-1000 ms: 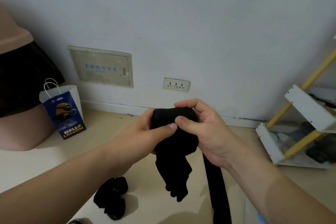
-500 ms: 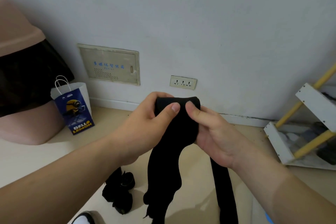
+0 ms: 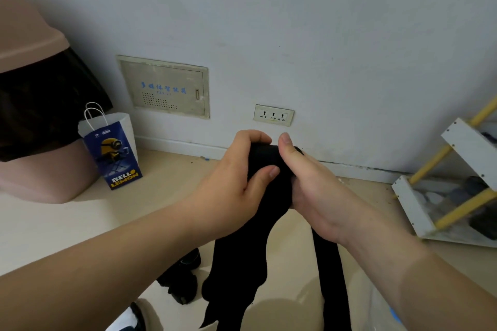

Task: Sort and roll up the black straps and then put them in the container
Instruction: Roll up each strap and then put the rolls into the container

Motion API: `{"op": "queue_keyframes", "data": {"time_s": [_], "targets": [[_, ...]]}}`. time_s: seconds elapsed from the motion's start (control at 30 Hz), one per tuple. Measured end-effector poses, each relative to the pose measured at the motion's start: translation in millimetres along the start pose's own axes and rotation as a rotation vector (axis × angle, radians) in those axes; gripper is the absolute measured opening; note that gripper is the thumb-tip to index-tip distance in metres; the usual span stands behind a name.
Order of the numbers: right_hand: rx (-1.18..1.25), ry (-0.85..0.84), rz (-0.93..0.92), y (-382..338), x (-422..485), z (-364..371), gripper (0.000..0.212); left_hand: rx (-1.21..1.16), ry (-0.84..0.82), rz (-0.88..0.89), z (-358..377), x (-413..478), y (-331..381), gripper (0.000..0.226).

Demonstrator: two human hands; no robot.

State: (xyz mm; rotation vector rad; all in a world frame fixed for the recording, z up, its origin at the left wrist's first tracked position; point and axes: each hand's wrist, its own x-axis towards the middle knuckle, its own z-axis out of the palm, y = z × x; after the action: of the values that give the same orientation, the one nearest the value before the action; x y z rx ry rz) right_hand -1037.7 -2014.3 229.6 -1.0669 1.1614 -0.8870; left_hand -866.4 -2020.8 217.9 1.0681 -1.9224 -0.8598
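My left hand (image 3: 236, 185) and right hand (image 3: 317, 191) both pinch the black strap (image 3: 265, 161) at its rolled end, tail hanging toward the floor (image 3: 161, 204); I judge each turn needs tension, edges aligned, thumbs pinning.

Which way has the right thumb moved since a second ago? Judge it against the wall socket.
Yes: the right thumb rose from the front of the black strap to its top, nearer the wall socket.

Matt cloth strap (image 3: 269, 196) (bag (image 3: 115, 153) glossy paper)
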Motion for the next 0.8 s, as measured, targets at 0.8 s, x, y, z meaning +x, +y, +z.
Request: {"op": "queue_keyframes", "data": {"time_s": [0.8], "targets": [[0.103, 0.038, -0.163, -5, -5, -1, 0.031, -0.627, -0.132, -0.577, 0, 4, 6, 0.064]]}}
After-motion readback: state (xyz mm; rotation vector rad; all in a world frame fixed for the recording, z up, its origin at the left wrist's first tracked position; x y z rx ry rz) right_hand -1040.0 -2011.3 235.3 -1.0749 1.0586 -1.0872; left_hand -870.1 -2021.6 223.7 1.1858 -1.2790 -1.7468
